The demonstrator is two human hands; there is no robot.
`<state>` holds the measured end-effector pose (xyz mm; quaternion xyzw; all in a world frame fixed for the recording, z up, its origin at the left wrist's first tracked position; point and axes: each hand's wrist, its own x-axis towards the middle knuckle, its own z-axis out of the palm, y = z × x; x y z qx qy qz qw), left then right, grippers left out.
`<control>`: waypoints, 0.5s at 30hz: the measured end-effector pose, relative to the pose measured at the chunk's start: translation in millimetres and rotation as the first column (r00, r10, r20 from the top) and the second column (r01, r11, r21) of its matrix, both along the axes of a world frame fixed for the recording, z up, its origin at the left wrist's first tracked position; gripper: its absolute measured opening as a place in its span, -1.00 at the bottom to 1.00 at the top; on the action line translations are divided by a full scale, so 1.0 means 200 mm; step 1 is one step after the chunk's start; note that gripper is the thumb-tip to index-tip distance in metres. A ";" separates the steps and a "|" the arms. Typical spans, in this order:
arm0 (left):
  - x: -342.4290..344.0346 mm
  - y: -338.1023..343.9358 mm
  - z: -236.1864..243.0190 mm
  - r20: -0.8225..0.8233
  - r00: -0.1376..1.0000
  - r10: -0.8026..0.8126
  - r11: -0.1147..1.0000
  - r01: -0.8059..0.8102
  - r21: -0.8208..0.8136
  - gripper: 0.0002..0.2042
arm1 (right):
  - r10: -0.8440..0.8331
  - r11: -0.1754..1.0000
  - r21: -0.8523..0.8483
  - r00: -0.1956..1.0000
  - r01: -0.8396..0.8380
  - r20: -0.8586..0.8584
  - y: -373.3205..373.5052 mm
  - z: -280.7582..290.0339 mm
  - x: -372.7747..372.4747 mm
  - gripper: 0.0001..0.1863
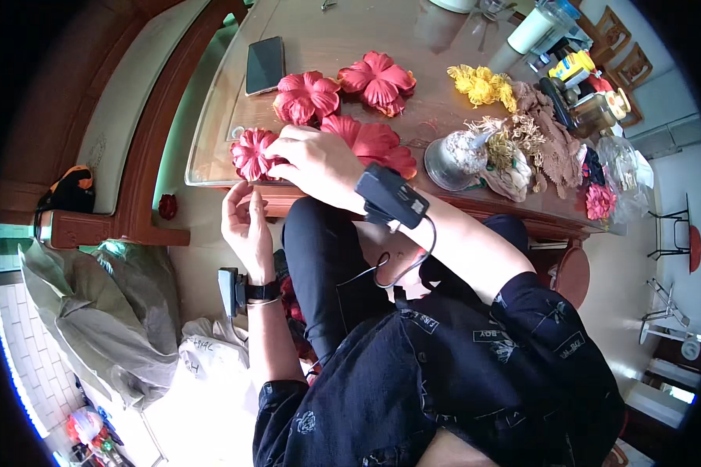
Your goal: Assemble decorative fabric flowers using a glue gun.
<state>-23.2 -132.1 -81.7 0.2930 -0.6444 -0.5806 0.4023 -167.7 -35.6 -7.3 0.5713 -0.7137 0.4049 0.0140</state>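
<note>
Near the table's front-left edge lies a small red artificial flower (pixel 251 153) with layered petals. My right hand (pixel 315 163) reaches across to it from the right, its bent fingers pinching the petals at the flower's right side. Just below the table edge, my left hand (pixel 248 233) is raised with its thumb and fingers apart and nothing visible between them. Larger red flower pieces lie around: one (pixel 307 97) behind the small flower, another (pixel 377 81) farther right, and a third (pixel 374 144) partly covered by my right hand.
A dark phone (pixel 265 66) lies at the back left. Right of the flowers stand a clear cup of pale grains (pixel 453 161), yellow flowers (pixel 483 86) and brown cloth (pixel 549 136). Bottles and jars (pixel 593 114) crowd the right side. Large bags (pixel 105 311) rest at lower left.
</note>
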 end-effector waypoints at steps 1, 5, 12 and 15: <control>0.00 -0.01 0.01 0.020 1.000 -0.004 1.000 0.004 -0.014 -0.74 | 0.008 1.000 0.011 0.999 -0.008 -0.031 -0.06 -0.01 0.01 -0.78; -0.01 0.00 0.02 -0.041 0.999 -0.014 0.999 0.015 0.032 -0.77 | -0.068 0.998 -0.005 0.982 0.068 -0.175 -0.19 -0.09 0.04 -0.80; 0.01 -0.02 0.01 -0.048 0.999 -0.013 0.998 0.016 0.054 -0.78 | 0.002 1.000 0.008 0.997 -0.002 0.078 -0.23 -0.12 -0.02 -0.85; -0.01 -0.02 0.03 -0.045 0.999 0.018 0.999 -0.017 0.030 -0.80 | 0.009 0.999 -0.051 0.981 0.001 0.194 -0.22 -0.11 -0.04 -0.85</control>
